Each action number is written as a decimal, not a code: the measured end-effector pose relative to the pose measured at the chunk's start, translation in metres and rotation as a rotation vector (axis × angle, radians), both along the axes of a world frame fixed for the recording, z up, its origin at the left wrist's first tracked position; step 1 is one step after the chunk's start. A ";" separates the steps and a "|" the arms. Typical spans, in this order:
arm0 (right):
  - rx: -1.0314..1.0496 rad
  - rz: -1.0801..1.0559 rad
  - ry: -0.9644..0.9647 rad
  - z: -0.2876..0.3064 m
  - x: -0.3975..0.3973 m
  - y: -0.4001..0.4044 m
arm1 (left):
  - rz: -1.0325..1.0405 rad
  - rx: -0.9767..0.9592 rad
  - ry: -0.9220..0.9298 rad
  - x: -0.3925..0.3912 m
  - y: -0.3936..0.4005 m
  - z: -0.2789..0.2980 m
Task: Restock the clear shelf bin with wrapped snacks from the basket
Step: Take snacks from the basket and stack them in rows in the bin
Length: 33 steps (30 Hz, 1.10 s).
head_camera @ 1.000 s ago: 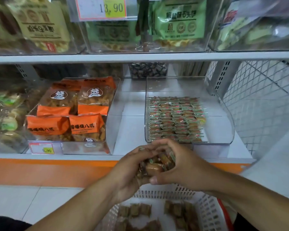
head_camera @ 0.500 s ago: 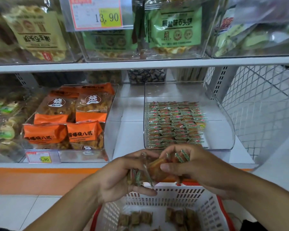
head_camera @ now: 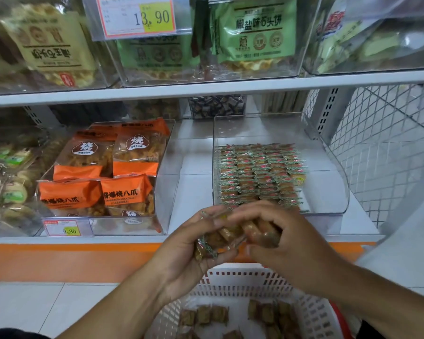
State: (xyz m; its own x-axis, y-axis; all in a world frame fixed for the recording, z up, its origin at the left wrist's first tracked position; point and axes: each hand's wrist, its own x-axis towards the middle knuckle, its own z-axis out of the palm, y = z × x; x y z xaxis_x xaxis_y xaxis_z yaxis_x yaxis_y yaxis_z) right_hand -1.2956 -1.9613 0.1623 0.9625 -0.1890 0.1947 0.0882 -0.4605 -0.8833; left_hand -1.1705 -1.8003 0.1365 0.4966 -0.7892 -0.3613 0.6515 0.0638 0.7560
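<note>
A small bundle of wrapped snacks (head_camera: 233,234) is clasped between both hands at lower centre of the frame: the left hand (head_camera: 189,250) is cupped beneath and beside it with fingers curled closed around the wrappers, and the right hand (head_camera: 287,243) is folded over it from the right, its grip likewise closed on the same bundle. The bundle is held just in front of the shelf edge (head_camera: 83,241), below and in front of the clear shelf bin (head_camera: 328,167) at centre right. Inside that bin, neat rows of snacks (head_camera: 260,172) with green and red wrappers are laid across the left and middle of the floor, while the right part is bare. The white basket (head_camera: 242,280) is seen at the bottom of the frame, directly under the hands, with more brown wrapped snacks (head_camera: 267,314) lying loose in it. To the left of the bin, a second clear bin filled with orange packets (head_camera: 103,172) is set on the same shelf, with a price tag (head_camera: 64,228) on its front. On the shelf above, green packets (head_camera: 252,30) are stored behind a tag reading 13.90 (head_camera: 137,17)
</note>
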 end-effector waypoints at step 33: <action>0.122 0.174 0.255 -0.011 0.015 0.008 | 0.035 -0.053 0.011 -0.016 -0.001 -0.004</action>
